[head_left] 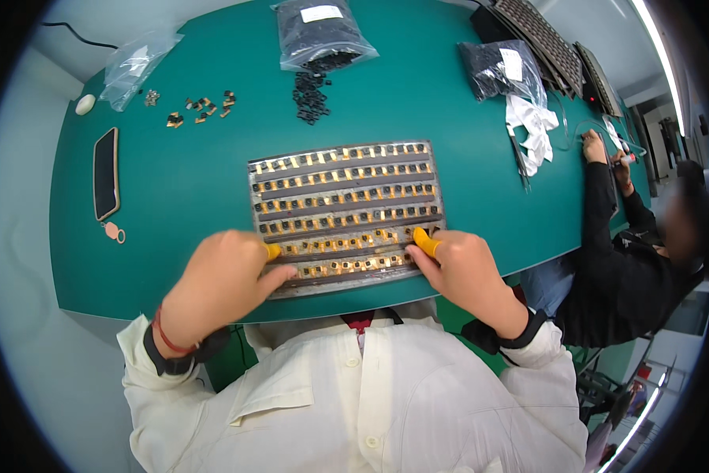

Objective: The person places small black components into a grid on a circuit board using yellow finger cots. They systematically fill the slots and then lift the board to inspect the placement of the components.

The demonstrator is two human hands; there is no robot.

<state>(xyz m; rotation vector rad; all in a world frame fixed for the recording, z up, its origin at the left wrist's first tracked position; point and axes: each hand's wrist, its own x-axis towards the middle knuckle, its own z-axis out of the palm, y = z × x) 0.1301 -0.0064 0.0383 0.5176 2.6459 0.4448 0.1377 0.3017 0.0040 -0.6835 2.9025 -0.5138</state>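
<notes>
Tray (346, 289), one: flat, roughly rectangular, grey-brown, with raised dark bars between six rows of small black-and-gold pieces. Located on the table (189, 177) before the person, close to its near edge. The two nearest rows show more gold; the four farther rows carry broader black blocks.

Left hand (227, 276): at the tray's near left corner, thumb on the tray; whether the fingers are clamped cannot be told. Right hand (471, 272): at the near right side, index finger and thumb reaching over the end pieces; whether they pinch one cannot be told. Yellow covers (425, 241) on both index fingers.

Clear zip bag (313, 33), white label, dark contents; black parts (311, 98) heaped at its mouth. Second labelled bag (488, 72), right, dark-filled. Thin clear bag (137, 69), left, crumpled; contents indistinct. Beside it, small silvery parts (151, 98) and loose black-and-gold pieces (201, 109).

Table: smooth, green, matt. On it: phone (106, 173) in a pale-edged case; white rounded object (85, 104); crumpled white cloth or tissue (532, 134); slim dark tool (520, 159); stacked dark ridged panels (539, 39).

Room: pale wall (19, 205) left, strip light (660, 55) upper right; dark-sleeved co-worker (626, 276) seated at right.
</notes>
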